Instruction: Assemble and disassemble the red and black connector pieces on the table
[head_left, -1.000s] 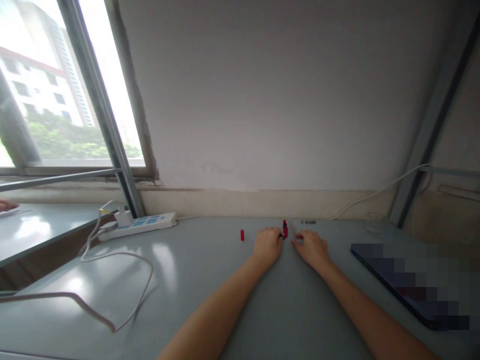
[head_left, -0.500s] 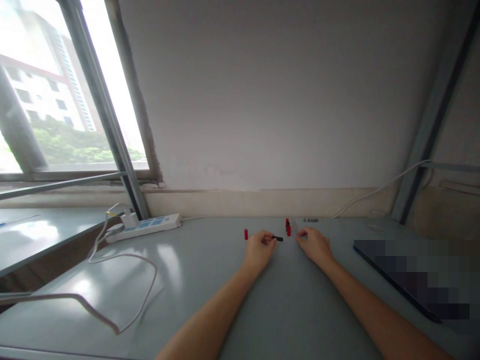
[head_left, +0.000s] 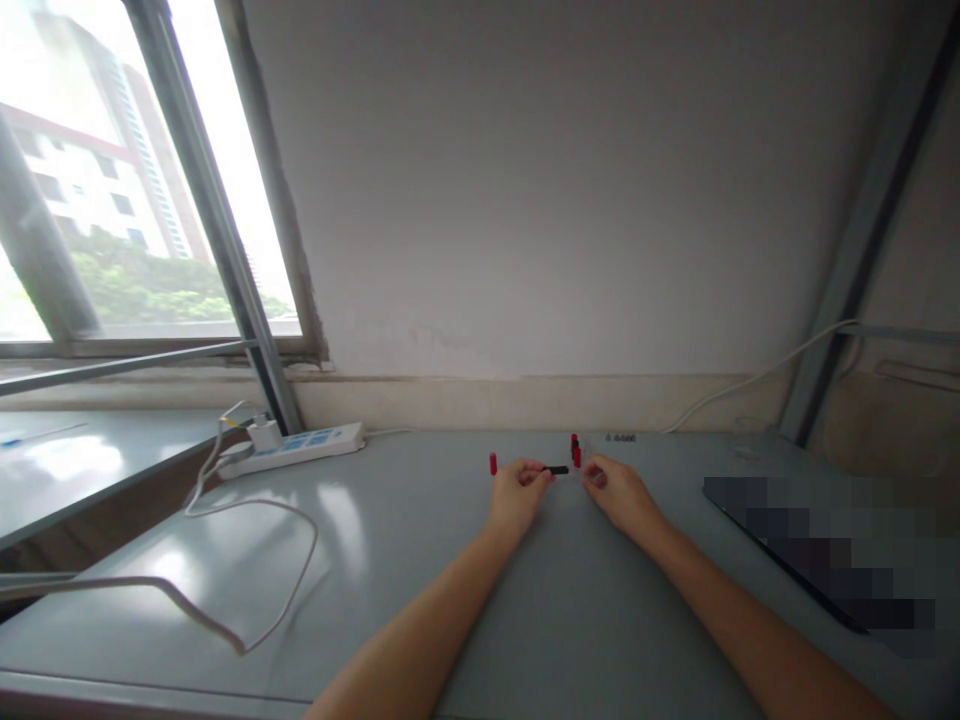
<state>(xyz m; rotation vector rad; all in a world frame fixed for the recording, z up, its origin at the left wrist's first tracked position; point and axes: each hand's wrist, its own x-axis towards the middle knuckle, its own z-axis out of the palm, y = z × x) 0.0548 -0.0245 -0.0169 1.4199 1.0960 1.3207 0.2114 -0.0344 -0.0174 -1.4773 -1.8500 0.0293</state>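
My left hand is closed in a pinch on a short black stick-like piece, which points right from the fingertips. My right hand faces it from the right, its thumb and finger pinched together. Something clear seems to be at its fingertips, too faint to name. A few small red and black cylinders stand just beyond, between the two hands. One more red cylinder stands by itself, behind and left of my left hand.
A row of several tiny dark pieces lies at the table's back edge. At the left are a white power strip and its looping cable. A dark flat object, partly pixelated, lies at the right.
My right hand has moved slightly left, so its fingertips are nearer the black piece. My left hand still holds that piece, which is now more level. The view has shifted slightly.
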